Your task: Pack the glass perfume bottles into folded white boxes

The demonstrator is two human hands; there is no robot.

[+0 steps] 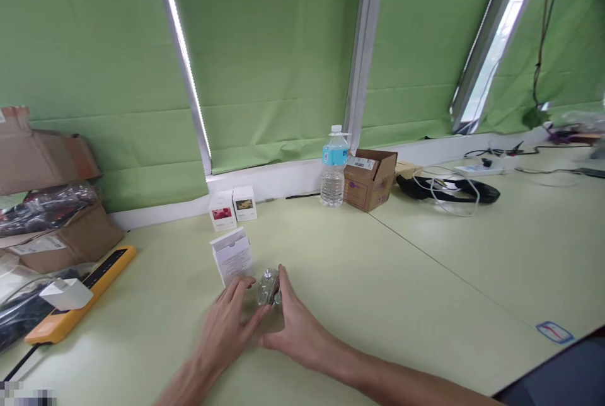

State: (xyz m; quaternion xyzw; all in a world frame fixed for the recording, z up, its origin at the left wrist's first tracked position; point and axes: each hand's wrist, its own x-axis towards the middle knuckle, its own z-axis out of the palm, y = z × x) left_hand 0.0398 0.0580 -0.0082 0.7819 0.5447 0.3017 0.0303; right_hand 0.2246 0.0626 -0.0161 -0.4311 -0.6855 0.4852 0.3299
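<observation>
A small clear glass-like object (268, 287) with a shiny metallic top stands on the pale green table, between my two hands. My left hand (230, 318) is at its left side, fingers curved and apart, the thumb near its base. On the right side, my right hand (299, 329) has its fingers raised along the object and its thumb low and spread away. Whether either hand presses on it is hard to tell. Just behind my left fingertips is an open white box (233, 256) with printed text and a raised flap.
Two small white boxes (222, 211) (244, 203) stand by the wall. Right of them are a water bottle (333, 169), a cardboard box (368, 180) and a black headset-like item (447, 190). An orange power strip (101, 286) and cardboard packages (70, 239) lie left; a dark edge (562, 371) is lower right.
</observation>
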